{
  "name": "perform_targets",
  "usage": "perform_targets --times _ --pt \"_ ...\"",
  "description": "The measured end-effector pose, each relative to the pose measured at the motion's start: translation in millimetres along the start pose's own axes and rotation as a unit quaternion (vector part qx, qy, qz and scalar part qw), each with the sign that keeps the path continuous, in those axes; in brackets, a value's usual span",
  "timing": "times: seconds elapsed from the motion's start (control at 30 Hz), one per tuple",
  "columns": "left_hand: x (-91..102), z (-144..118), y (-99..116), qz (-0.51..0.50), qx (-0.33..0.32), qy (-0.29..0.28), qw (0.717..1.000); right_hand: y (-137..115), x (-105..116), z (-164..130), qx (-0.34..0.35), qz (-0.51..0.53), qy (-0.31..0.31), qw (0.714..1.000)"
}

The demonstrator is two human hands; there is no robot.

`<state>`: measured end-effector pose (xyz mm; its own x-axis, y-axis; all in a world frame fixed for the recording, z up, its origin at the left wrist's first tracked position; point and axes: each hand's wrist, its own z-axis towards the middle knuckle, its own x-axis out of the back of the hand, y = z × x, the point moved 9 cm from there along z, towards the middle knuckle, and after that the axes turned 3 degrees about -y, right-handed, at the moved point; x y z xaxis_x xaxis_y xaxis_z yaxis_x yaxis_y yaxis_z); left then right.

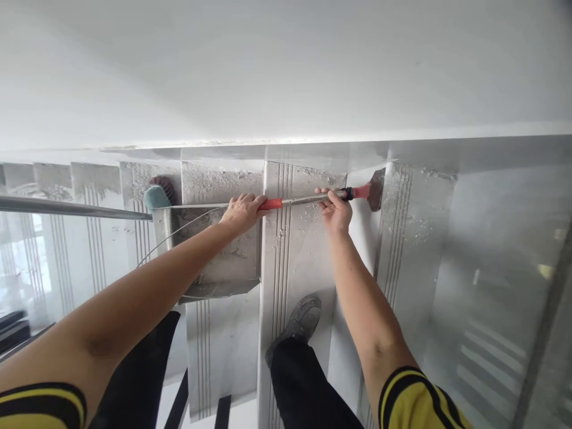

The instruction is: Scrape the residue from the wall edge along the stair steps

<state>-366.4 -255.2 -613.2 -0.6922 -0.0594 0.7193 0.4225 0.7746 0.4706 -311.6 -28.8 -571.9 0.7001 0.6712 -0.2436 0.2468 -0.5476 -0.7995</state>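
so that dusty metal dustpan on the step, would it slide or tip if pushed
The dustpan looks like thin sheet metal, so probably light and stiff. On the glossy tiled step it would likely slide easily. Its tall handle by the left hand may make it prone to tipping.

You have two hands, left [241, 211] and right [336, 211], on one scraper [313, 198]; one dustpan [214, 250] at nine o'clock, one shoe [301, 322] at six.

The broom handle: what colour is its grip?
Red-orange grip on a silvery handle, seen in the head view.

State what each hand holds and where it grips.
Both grip one scraper: left hand on the shaft beside its red sleeve, right hand near the red-collared blade end.
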Motion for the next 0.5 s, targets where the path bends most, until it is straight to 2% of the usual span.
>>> perform_targets --times 0.1,0.23,0.37,0.5 --pt "-0.5 -1 -1 -0.001 0.014 -0.015 1.0 3 -1 -1 -0.027 -0.013 -0.004 1.0" --pt "5.2 -2 0 -0.003 0.01 0.003 1.0 -2 -2 2 0.001 -0.012 -0.01 1.0" --pt "4.9 -1 -2 -0.003 0.021 -0.009 1.0 3 -2 7 -0.028 -0.018 -0.008 0.999" --pt "12.0 2 -1 -0.01 0.013 0.016 1.0 -6 -3 11 0.001 -0.025 -0.002 1.0"
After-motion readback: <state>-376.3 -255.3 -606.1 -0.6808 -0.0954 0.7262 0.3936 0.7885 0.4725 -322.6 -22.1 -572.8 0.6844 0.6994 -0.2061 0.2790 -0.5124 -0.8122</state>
